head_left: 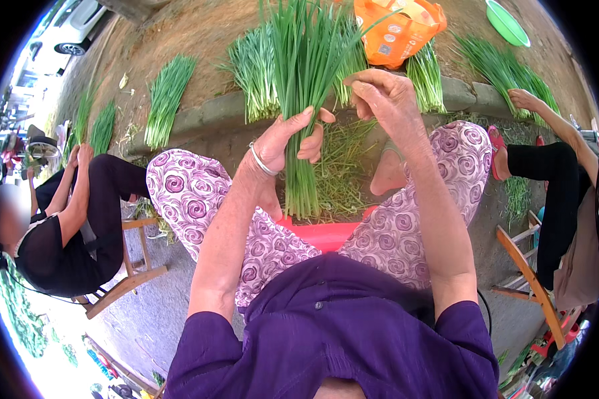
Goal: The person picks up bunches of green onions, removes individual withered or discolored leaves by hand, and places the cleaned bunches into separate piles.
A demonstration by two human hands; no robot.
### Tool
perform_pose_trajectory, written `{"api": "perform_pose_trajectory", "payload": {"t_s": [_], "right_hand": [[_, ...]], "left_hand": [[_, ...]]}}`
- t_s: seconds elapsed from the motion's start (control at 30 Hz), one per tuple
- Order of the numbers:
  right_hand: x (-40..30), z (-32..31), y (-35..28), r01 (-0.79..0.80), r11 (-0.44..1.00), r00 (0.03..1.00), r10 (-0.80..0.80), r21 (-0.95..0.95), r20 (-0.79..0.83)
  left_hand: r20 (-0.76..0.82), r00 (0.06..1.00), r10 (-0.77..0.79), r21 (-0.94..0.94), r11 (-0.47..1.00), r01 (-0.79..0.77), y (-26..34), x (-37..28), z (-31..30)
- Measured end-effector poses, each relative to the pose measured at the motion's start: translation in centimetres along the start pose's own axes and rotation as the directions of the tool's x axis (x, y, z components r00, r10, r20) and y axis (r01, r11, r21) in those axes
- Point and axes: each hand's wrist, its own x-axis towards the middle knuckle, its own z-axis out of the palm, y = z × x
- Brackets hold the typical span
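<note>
My left hand (292, 137), with a silver bangle at its wrist, is closed around a bunch of long green garlic chives (304, 75). The pale cut ends point down toward me and the leaves spread away. To the right of the bunch, my right hand (382, 97) is raised with its fingers curled and thumb near the index finger; whether a thin stalk lies between them cannot be told. Below the hands, loose trimmings (347, 169) cover the ground between my feet. A red plastic edge (324, 235) shows between my knees.
Bundles of chives (167, 102) lie along a stone curb (219, 108). An orange bag (399, 30) stands beyond it, with a green basin (508, 22) farther right. A person (65, 229) sits at left, another (559, 199) at right by a wooden chair (531, 284).
</note>
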Motion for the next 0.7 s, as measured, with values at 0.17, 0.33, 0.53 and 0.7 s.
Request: {"api": "perform_pose_trajectory", "payload": {"t_s": [0.17, 0.33, 0.53, 0.7], "right_hand": [[0.1, -1.0, -0.1, -0.055, 0.993, 0.996, 0.062, 0.100, -0.066], [0.4, -1.3, 0.3, -0.115, 0.990, 0.992, 0.118, 0.088, -0.036], [0.2, -0.4, 0.8, -0.125, 0.887, 0.992, 0.107, 0.445, 0.066], [0.2, -0.8, 0.9, -0.107, 0.891, 0.994, 0.107, 0.441, 0.024]], "left_hand": [[0.007, 0.998, -0.058, 0.086, 0.995, 0.057, 0.0, -0.1, 0.1], [-0.001, 0.992, -0.124, 0.162, 0.979, 0.123, -0.1, -0.2, 0.8], [0.019, 0.978, -0.209, 0.159, 0.966, 0.203, -0.5, -0.5, 1.6], [0.037, 0.967, -0.251, 0.192, 0.952, 0.240, -0.6, -0.6, 1.8]]}}
